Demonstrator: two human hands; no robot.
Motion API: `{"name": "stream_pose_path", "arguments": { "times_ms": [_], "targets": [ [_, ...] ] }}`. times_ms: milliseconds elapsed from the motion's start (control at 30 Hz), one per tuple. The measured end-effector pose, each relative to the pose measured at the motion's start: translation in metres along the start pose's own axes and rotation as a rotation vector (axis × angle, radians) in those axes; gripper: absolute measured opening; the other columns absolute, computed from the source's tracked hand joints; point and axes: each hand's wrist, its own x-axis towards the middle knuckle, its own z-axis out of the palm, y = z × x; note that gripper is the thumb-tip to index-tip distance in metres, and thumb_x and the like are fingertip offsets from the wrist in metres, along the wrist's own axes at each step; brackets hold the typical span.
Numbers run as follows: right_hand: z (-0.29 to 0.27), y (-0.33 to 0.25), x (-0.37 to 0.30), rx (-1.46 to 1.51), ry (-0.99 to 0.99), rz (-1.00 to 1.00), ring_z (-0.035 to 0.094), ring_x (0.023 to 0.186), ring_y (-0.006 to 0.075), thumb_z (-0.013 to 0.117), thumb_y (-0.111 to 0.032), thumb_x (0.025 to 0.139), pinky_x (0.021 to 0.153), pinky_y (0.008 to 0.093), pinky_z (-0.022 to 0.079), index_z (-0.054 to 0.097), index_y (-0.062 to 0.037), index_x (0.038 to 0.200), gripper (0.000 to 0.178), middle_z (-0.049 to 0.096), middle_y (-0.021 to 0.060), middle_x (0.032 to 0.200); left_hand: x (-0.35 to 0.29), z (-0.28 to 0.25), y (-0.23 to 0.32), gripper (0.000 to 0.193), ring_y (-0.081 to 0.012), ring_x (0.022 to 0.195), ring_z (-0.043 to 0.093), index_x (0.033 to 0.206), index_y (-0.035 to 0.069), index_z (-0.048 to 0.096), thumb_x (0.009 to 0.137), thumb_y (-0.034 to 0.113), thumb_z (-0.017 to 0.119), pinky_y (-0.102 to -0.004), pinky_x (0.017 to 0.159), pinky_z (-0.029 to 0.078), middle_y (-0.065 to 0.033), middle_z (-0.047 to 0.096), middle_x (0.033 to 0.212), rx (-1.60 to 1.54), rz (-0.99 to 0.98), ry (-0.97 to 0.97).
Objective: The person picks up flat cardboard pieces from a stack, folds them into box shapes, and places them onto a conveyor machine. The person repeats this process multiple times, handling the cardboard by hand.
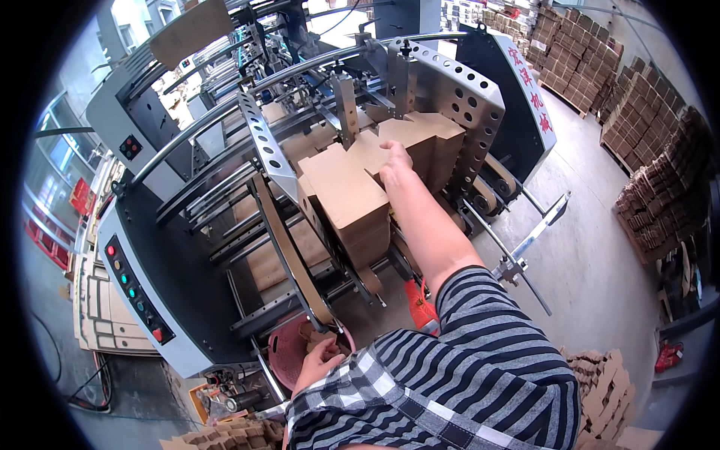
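My right arm, in a striped sleeve, reaches forward over a stack of die-cut brown cardboard blanks [349, 187] standing in the machine's outfeed. My right hand [395, 159] rests at the top of the stack, where the blanks narrow between two wider parts. A finger stretches out to the left and the other fingers are partly hidden; nothing shows in its grasp. Low in front of my body, my left hand [318, 361] is loosely bent with fingers apart and holds nothing visible. It is beside a pink basket [281, 352] with brown cardboard scraps in it.
Perforated metal side plates [480, 112] flank the stack, and a belt conveyor arm [289, 251] runs at its left. A button panel [135, 289] is on the machine's left housing. An orange-red tool [421, 307] lies below the stack. Bundled cardboard [641, 97] stands on pallets at right.
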Motion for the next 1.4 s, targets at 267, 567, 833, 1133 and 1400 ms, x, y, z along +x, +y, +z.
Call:
{"name": "stream_pose_path", "arguments": {
  "times_ms": [267,567,833,1133,1400],
  "targets": [
    [-0.036,0.006,0.017,-0.088,-0.366,0.225,0.049,0.121,0.0364,0.071,-0.014,0.072,0.097,0.0509,0.039,0.047,0.0031,0.129,0.064,0.042,0.0241,0.138,-0.004,0.001,-0.012,0.063,-0.0193,0.099,0.062,0.131,-0.005,0.047,0.082,0.023,0.073,-0.0302,0.087,0.049,-0.0161,0.062,0.113,0.007,-0.003,0.022],
    [-0.022,0.01,0.049,-0.126,-0.379,0.138,0.043,0.123,0.0318,0.07,-0.019,0.065,0.098,0.0422,0.036,0.048,0.0035,0.128,0.071,0.038,0.024,0.143,-0.002,0.002,0.007,0.059,-0.0188,0.099,0.063,0.129,-0.005,0.048,0.082,0.021,0.072,-0.0302,0.088,0.049,-0.0148,0.064,0.11,0.026,-0.016,0.005],
    [-0.017,-0.005,0.004,-0.421,-0.288,0.011,0.039,0.126,0.0399,0.073,-0.023,0.062,0.103,0.0555,0.029,0.045,0.0023,0.13,0.078,0.035,0.0251,0.145,0.009,0.004,0.014,0.06,-0.0187,0.098,0.064,0.129,-0.006,0.048,0.082,0.022,0.073,-0.0303,0.087,0.049,-0.0154,0.064,0.11,0.119,-0.003,-0.056],
    [-0.053,-0.045,0.016,-0.613,-0.368,0.042,0.036,0.13,0.0414,0.073,-0.047,0.072,0.106,0.0528,0.029,0.039,-0.0021,0.139,0.088,0.04,0.0229,0.142,0.007,0.006,-0.013,0.061,-0.0208,0.1,0.064,0.13,-0.004,0.049,0.082,0.024,0.073,-0.0309,0.087,0.049,-0.0167,0.064,0.112,0.07,-0.041,-0.015],
    [-0.003,-0.023,0.066,-0.242,-0.166,-0.003,0.049,0.118,0.0301,0.077,-0.023,0.068,0.097,0.046,0.04,0.053,-0.0015,0.123,0.064,0.053,0.0161,0.129,0.013,0.006,-0.007,0.059,-0.0197,0.093,0.064,0.128,-0.003,0.05,0.081,0.023,0.074,-0.0309,0.084,0.05,-0.0146,0.064,0.105,0.12,-0.026,-0.006]
  ]
}}
